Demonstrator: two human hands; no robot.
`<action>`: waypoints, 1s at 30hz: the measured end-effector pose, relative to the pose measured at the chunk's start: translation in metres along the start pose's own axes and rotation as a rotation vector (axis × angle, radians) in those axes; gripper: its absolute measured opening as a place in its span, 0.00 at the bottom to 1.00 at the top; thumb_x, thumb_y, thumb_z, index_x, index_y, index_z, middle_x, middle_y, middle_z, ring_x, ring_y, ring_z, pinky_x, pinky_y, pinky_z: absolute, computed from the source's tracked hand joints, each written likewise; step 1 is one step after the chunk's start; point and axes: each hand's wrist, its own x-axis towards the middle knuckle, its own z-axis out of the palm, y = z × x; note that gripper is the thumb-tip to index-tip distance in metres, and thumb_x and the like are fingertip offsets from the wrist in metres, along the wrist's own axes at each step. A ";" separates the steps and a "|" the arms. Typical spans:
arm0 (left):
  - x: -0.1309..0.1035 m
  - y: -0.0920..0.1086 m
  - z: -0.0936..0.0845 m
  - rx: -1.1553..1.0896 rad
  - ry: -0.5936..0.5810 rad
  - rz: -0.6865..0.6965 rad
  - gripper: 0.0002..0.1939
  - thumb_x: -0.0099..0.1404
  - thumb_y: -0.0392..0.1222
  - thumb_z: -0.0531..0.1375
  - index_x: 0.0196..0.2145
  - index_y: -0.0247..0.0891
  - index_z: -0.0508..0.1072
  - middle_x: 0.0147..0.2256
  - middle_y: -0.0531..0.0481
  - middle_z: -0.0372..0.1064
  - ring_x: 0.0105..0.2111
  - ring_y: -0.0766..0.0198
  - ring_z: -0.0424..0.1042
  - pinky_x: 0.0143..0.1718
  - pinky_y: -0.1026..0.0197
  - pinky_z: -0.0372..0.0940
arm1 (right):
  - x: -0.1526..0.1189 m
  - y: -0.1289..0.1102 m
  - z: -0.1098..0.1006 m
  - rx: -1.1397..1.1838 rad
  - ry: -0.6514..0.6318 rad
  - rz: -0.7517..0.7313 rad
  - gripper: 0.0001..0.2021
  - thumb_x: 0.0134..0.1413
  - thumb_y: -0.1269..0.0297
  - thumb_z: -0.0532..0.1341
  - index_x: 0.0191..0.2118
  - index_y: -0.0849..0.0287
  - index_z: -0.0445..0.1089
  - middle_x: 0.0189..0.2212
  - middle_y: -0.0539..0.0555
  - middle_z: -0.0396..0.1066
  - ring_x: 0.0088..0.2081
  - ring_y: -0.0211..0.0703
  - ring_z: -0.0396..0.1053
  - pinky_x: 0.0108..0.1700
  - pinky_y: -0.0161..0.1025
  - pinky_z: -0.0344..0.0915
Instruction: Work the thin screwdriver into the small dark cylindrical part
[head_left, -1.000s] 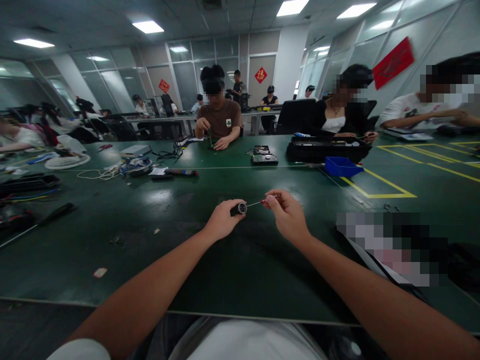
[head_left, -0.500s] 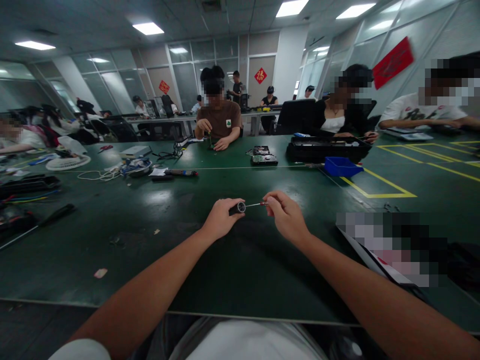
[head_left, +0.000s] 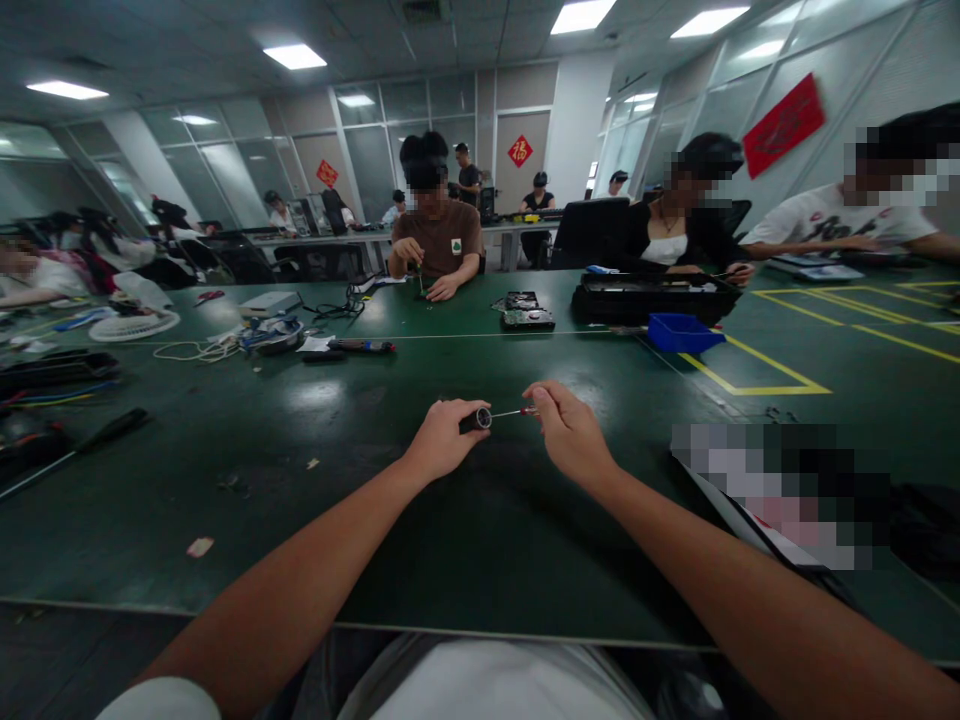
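Note:
My left hand is closed around a small black cylindrical part, whose round, light-rimmed end faces me. My right hand pinches the red handle of a thin screwdriver. The screwdriver's metal shaft points left and its tip reaches the rim of the cylinder; whether it sits in a screw is too small to tell. Both hands are held above the green table, near its front edge. My left fingers partly cover the cylinder's body.
A blue bin stands beside a long black housing at the right back. An opened drive-like device lies ahead. Cables and a long black-handled tool lie to the left. A co-worker sits opposite.
The cylinder has tilted slightly and the screwdriver's tip has dropped a little at its rim. My right fingers have shifted slightly on the handle. Both hands keep their hold.

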 end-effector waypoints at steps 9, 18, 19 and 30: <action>-0.001 0.009 -0.003 -0.022 0.017 0.005 0.19 0.63 0.40 0.65 0.52 0.44 0.75 0.47 0.46 0.76 0.49 0.53 0.71 0.59 0.45 0.57 | 0.007 0.008 0.007 0.367 0.114 0.121 0.14 0.60 0.50 0.59 0.38 0.55 0.69 0.31 0.54 0.74 0.32 0.45 0.72 0.38 0.45 0.71; 0.001 0.007 -0.007 0.028 0.044 -0.018 0.18 0.63 0.40 0.65 0.52 0.46 0.75 0.50 0.47 0.75 0.52 0.53 0.70 0.64 0.40 0.49 | 0.018 0.029 0.010 0.622 0.168 0.359 0.15 0.57 0.46 0.61 0.33 0.53 0.66 0.25 0.52 0.69 0.27 0.44 0.69 0.32 0.45 0.74; 0.001 0.006 -0.006 0.028 0.036 -0.021 0.18 0.63 0.40 0.65 0.52 0.46 0.75 0.50 0.47 0.75 0.52 0.53 0.70 0.64 0.40 0.49 | 0.017 0.027 0.011 0.597 0.181 0.330 0.15 0.56 0.46 0.61 0.34 0.53 0.66 0.27 0.52 0.70 0.28 0.44 0.70 0.33 0.45 0.74; 0.000 0.007 -0.004 0.010 0.008 -0.021 0.20 0.63 0.43 0.65 0.53 0.45 0.75 0.48 0.46 0.75 0.51 0.52 0.71 0.64 0.39 0.48 | 0.009 0.011 0.008 0.401 0.134 0.125 0.16 0.60 0.47 0.59 0.37 0.55 0.69 0.30 0.53 0.74 0.30 0.43 0.72 0.35 0.43 0.70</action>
